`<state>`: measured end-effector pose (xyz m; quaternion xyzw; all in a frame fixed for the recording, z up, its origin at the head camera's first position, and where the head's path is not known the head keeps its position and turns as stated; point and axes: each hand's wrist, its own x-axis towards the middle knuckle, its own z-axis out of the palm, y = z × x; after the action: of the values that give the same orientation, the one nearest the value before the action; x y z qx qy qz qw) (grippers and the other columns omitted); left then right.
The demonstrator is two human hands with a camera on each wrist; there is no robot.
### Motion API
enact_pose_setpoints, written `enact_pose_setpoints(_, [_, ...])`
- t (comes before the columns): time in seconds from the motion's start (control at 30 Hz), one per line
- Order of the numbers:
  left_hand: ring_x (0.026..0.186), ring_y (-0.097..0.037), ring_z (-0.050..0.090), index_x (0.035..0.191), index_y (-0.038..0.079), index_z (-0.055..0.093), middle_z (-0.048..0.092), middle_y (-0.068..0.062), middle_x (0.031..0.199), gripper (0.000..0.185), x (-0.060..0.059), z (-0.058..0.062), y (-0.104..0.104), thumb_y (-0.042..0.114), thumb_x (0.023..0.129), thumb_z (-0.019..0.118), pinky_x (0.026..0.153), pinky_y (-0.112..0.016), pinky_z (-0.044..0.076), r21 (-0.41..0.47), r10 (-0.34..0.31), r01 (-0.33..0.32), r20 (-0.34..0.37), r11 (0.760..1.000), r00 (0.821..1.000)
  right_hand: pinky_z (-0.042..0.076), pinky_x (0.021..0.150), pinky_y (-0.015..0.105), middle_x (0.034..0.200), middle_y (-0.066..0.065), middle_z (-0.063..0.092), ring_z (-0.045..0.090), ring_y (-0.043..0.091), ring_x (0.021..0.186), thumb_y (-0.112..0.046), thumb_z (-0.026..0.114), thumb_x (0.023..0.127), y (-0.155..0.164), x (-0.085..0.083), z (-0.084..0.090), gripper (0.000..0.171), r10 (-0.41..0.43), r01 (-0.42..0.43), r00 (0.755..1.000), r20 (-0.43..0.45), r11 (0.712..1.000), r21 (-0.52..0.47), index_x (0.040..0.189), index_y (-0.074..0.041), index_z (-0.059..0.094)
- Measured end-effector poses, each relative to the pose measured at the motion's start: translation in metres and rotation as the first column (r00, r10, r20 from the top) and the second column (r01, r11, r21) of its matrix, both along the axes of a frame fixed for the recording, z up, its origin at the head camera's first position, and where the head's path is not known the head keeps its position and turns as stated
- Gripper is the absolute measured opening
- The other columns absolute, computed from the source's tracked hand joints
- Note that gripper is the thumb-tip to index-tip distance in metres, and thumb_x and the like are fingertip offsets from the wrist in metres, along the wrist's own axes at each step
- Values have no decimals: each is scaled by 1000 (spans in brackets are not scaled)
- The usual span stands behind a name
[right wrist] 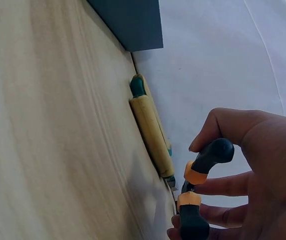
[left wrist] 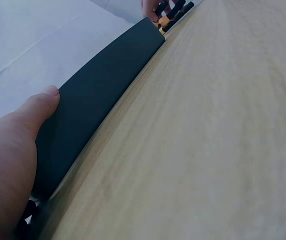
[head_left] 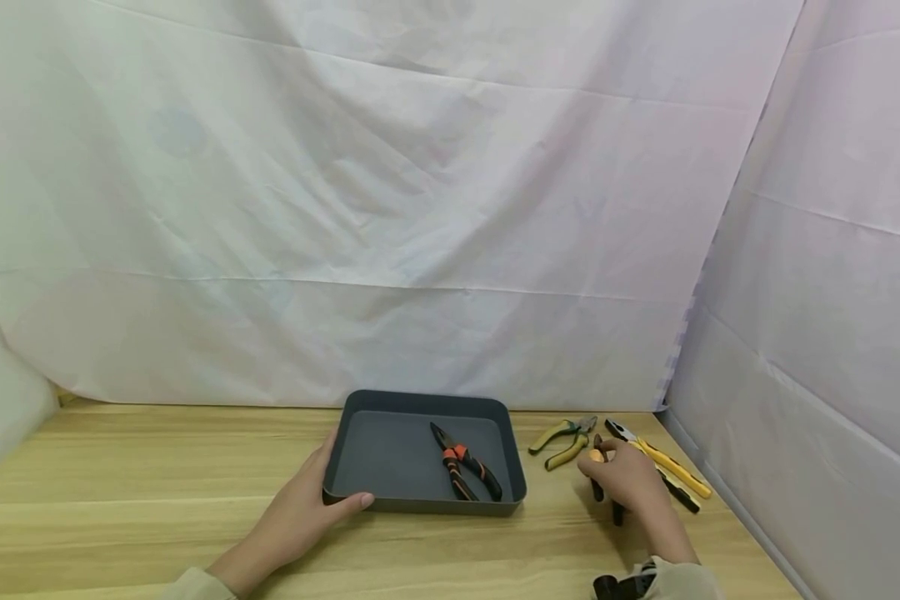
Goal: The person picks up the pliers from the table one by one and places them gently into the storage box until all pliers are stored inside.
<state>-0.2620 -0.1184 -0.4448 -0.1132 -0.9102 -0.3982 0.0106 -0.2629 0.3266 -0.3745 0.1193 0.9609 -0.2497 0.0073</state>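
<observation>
My left hand (head_left: 300,504) holds the near left corner of a dark grey tray (head_left: 386,458), its thumb against the front wall and its fingers along the left side, partly hidden. In the tray lie pliers with black and red handles (head_left: 456,482). To the right of the tray, my right hand (head_left: 632,477) grips pliers with black handles and orange bands (right wrist: 214,152). The right wrist view shows the thumb and fingers about their handles; their jaws are mostly hidden.
Pliers with yellow-green handles (head_left: 567,452) lie on the wooden table (head_left: 157,483) between tray and right hand. Pliers with a yellow handle (head_left: 678,471) lie just beyond the right hand. White cloth (head_left: 345,208) hangs behind the table and along its right side.
</observation>
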Motion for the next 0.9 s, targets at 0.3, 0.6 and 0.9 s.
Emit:
enact_pose_setpoints(0.3, [150,-45,32,165,19,5,20,-18,168,118,2,2,-1,73,82,67,111,-65,39,2,3,-3,8,1000,1000,45,54,34,104,20,68,56,21,66,-37,62,91,0,3,10,73,-5,4,1000,-17,1000,-31,145,9,45])
enact_pose_setpoints(0.6, [149,-43,34,165,18,8,24,-17,168,117,0,-1,5,70,81,70,113,-63,38,32,-3,4,-8,999,1000,54,62,39,131,35,58,67,34,91,-38,63,91,-5,6,24,76,23,-21,997,-68,999,29,148,7,42])
enact_pose_setpoints(0.9, [150,-42,34,165,19,8,24,-16,168,116,2,-2,2,70,81,71,114,-63,37,40,12,-12,-9,999,1000,48,58,35,131,34,59,60,24,73,-36,64,90,-33,2,41,72,97,-92,983,-154,995,42,148,1,45])
